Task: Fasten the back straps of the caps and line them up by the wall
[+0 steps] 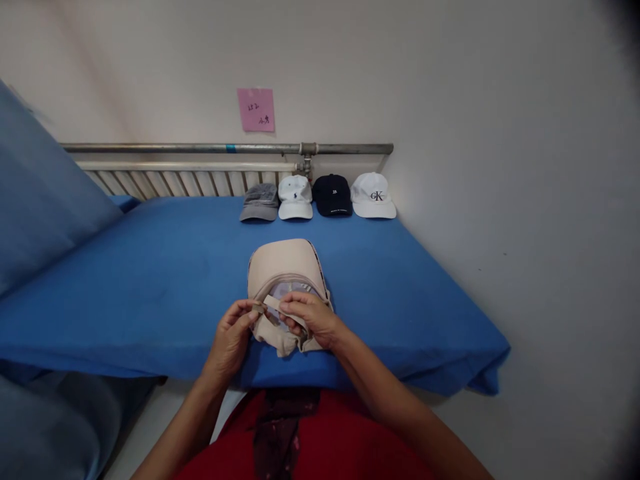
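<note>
A beige baseball cap (287, 260) lies upside down near the front edge of the blue cloth, its brim pointing away from me and its inside showing. At the back of the cap, my left hand (235, 333) pinches the left strap end, where a small buckle seems to sit. The fingers of my right hand (313, 317) grip the other end of the cap strap (273, 303), a pale band whose tip points at my left fingers. The two strap ends look apart. Part of the cap's right side is hidden behind my right hand.
Along the back stand a grey cap (259, 203), a white cap (295, 198), a black cap (332, 196) and a white CK cap (373, 197). Behind them run a radiator (185, 180) and a metal pipe (175, 148). A pink note (256, 111) hangs on the wall; a blue curtain (40, 193) is at left.
</note>
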Available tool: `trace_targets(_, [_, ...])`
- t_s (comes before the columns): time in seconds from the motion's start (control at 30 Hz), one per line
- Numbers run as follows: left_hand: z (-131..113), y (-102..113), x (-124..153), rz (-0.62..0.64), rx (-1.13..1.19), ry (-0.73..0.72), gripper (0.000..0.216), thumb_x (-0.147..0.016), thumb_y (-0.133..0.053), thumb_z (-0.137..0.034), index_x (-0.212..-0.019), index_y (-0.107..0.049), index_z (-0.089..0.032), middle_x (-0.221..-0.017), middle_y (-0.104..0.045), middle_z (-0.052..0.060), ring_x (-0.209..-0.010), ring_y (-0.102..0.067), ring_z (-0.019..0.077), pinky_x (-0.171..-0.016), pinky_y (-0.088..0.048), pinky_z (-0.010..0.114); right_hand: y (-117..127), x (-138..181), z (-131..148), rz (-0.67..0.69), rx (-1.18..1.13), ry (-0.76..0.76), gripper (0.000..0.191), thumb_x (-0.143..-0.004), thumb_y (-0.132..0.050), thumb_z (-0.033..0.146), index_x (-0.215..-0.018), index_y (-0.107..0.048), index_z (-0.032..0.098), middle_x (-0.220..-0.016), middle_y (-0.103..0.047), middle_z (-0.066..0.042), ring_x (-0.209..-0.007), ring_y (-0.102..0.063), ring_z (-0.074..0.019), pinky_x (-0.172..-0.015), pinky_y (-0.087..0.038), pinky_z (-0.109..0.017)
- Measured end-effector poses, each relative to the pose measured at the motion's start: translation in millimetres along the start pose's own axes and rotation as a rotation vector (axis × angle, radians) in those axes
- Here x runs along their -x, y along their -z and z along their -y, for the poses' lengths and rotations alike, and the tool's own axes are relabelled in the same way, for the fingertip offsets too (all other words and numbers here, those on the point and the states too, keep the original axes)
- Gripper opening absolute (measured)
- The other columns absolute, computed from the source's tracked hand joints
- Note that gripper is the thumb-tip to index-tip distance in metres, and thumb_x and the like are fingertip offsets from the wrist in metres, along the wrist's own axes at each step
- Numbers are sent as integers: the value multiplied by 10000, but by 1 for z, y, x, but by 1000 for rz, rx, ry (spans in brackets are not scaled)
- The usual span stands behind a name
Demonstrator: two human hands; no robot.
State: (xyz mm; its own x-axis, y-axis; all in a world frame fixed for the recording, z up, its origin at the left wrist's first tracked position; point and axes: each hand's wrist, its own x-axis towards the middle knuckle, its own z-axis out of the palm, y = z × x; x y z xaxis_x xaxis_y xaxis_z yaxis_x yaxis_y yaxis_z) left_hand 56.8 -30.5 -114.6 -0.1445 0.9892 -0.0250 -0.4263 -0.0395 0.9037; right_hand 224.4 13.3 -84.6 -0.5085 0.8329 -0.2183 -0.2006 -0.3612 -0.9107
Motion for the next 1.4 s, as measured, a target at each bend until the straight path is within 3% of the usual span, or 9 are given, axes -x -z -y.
trace_targets(0.4, [-8,-1,1,24,86,54,240,-577,-811,-279,-785,-728,-194,-822,-712,16,-725,-628,144,-682,-498,230,3,0,5,48,25,-115,22,-674,-599,171,-671,-603,150,-522,-561,32,-408,-457,-62,-411,-339,-176])
trace_targets(1.07, [-6,-1,1,10,46,47,315,-514,-881,-322,-780,-761,-206,-842,-726,32,-798,-634,161,-729,-490,232,2,-3,6,86,48,-139,70,-700,-595,136,-633,-589,152,-546,-550,26,-451,-441,-72,-419,-306,-190])
trace_targets(1.4, [-6,-2,1,12,25,51,317,-529,-873,-324,-787,-752,-184,-827,-714,40,-774,-627,169,-713,-484,251,-5,-1,6,51,68,-72,66,-674,-599,157,-608,-601,161,-528,-531,35,-463,-438,-74,-411,-290,-190])
